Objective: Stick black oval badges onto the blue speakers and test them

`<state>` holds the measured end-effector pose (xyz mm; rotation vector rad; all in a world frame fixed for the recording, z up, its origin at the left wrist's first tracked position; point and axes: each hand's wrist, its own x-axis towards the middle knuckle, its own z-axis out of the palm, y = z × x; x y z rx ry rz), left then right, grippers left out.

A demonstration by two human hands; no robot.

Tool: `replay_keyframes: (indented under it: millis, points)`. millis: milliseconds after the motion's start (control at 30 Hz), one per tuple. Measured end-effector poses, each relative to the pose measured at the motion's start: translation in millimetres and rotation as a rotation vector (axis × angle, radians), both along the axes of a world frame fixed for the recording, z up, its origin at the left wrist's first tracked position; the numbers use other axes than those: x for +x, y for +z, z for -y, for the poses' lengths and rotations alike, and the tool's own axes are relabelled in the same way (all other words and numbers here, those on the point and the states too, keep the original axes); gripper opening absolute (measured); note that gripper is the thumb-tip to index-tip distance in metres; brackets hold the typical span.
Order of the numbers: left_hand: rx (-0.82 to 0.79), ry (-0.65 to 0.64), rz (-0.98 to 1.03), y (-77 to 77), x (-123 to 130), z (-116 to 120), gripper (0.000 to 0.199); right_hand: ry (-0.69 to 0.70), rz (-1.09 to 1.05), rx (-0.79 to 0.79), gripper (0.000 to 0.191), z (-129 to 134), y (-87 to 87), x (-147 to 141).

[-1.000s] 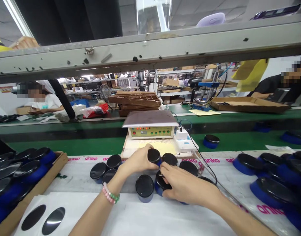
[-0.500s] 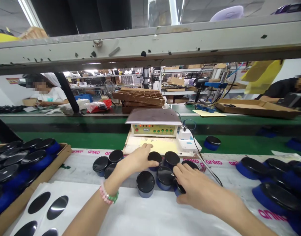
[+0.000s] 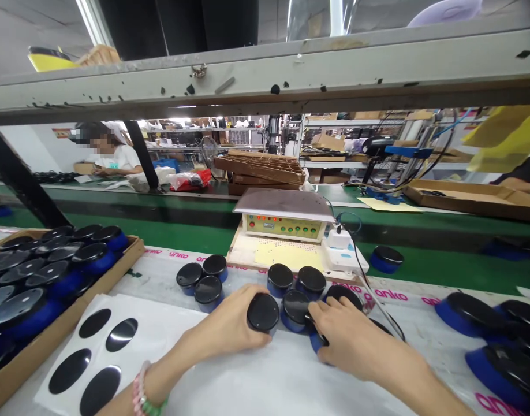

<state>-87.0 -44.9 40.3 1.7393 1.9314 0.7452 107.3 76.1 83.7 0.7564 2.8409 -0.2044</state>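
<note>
"One black-topped blue tub (image 3: 262,312) at centre: how's it held?"
"Left hand (image 3: 236,322) curved around its sides, thumb and fingers closed. Keep fingertips off that glossy top."
"And the right hand (image 3: 355,335), three o'clock?"
"Fingers bent against a second tub (image 3: 316,342); whether it's gripped, I can't tell. Control box (image 3: 284,225) stands near twelve."

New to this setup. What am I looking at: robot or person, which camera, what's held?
No robot: these are a person's bare hands, seen from one head-worn camera looking forward and down. The left hand has its fingers around a round black-topped piece. The right hand is at another piece; its grip is partly hidden. More such pieces stand about the table and in a cardboard tray. Black discs lie on a white sheet.
</note>
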Motion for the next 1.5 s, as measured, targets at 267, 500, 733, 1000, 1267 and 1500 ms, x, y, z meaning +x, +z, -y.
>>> replay_keyframes:
  millis: [267,500,733,1000,1267,1500]
  points:
    - [-0.016,-0.129,0.041,11.8,-8.4,-8.3,0.066,-0.049,-0.254,0.058,0.010,-26.5,-2.1,0.7]
    - [0.120,-0.111,-0.017,10.9,-16.0,-68.7,0.064,-0.056,-0.372,0.020,0.022,-65.0,-32.9,-22.4]
    - [0.215,-0.071,-0.011,-17.4,-10.5,-87.3,0.048,-0.057,-0.412,-0.015,0.026,-72.2,-30.9,-16.3]
    - [0.372,0.135,0.071,3.5,1.1,-62.0,0.059,-0.007,-0.482,-0.056,0.016,-65.7,-24.7,-15.5]
    - [0.391,0.117,0.141,40.8,38.9,-35.1,0.070,0.036,-0.723,-0.307,0.034,-18.8,17.6,-2.9]
    - [0.339,0.052,0.230,62.1,52.5,-30.4,0.070,0.059,-0.729,-0.334,0.032,-14.0,26.8,5.7]
